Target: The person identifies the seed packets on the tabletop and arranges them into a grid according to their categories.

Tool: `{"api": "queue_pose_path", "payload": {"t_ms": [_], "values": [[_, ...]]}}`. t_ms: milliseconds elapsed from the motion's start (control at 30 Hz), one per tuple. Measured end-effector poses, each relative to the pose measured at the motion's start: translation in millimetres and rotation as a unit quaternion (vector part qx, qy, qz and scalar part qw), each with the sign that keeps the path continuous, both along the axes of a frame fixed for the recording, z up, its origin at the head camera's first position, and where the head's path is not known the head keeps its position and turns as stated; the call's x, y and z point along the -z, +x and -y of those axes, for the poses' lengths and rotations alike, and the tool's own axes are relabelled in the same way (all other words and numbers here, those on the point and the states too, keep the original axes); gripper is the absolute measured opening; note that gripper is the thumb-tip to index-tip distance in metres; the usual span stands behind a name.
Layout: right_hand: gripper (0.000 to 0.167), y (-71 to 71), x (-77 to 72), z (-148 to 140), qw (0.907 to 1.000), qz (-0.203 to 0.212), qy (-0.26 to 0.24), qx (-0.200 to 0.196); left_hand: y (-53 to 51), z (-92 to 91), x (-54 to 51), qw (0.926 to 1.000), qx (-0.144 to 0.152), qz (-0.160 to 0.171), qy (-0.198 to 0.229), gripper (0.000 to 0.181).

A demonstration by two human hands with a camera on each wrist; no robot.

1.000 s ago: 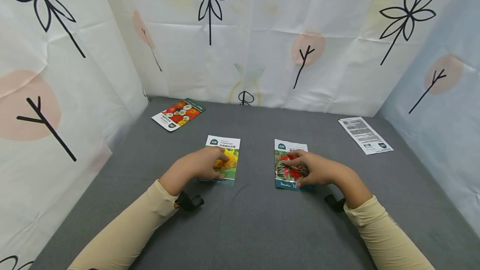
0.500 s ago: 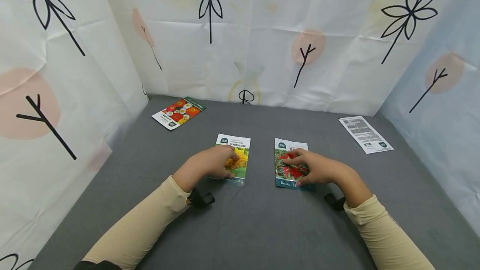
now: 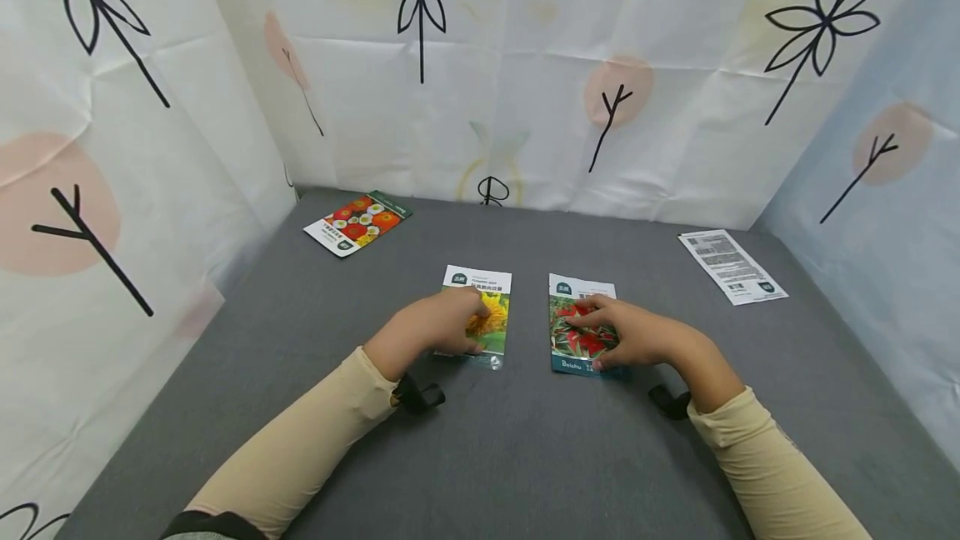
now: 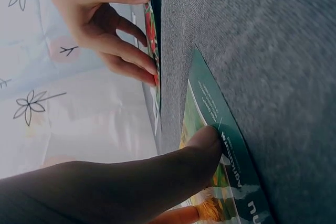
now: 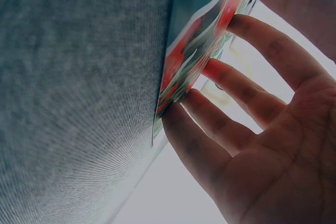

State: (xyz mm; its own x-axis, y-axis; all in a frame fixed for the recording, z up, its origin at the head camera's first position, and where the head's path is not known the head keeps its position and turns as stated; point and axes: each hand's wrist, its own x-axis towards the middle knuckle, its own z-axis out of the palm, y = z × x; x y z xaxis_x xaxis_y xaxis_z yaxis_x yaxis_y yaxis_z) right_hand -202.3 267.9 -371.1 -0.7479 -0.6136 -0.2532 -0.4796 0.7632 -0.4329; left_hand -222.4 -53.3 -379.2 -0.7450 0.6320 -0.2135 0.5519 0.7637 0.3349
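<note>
Under my left hand (image 3: 431,325) lies a seed packet with a yellow flower (image 3: 495,344). In the left wrist view my thumb (image 4: 205,142) presses on its green end, and part of another finger rests on the picture. My right hand (image 3: 647,335) is spread over a second seed packet, with red flowers (image 3: 582,343). Its extended fingertips touch that packet's face in the right wrist view. Both packets lie flat on the grey cloth, side by side with a narrow gap between them. My hands cover part of each.
Towards the back left lies a seed packet with orange and white flowers (image 3: 360,222), turned at an angle. A packet with its white printed back up (image 3: 733,267) is at the back right. Grey cloth (image 3: 525,457) covers the table, and patterned white curtains (image 3: 525,140) enclose it.
My left hand has slid the yellow-flower packet to the right, closer to the red-flower packet. The right hand and its packet have stayed in place.
</note>
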Motion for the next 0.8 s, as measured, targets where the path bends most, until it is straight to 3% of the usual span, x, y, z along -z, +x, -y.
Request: {"api": "queue_pose_path", "payload": {"t_ms": [367,600,800], "values": [[0.067,0.9,-2.0,5,1.0,0.001,-0.002,-0.001,2.7,-13.6,1.8,0.9996,0.001,-0.02,-0.02,0.049],[0.067,0.4,-2.1,7,0.9999,-0.011,0.004,-0.004,5.0,-17.5,0.9,0.9993,0.011,-0.034,-0.007,0.043],[0.068,-0.1,-1.6,9,1.0,-0.004,0.007,0.001,7.1,-17.9,1.2,0.9994,0.0,-0.032,-0.012,0.051]]}}
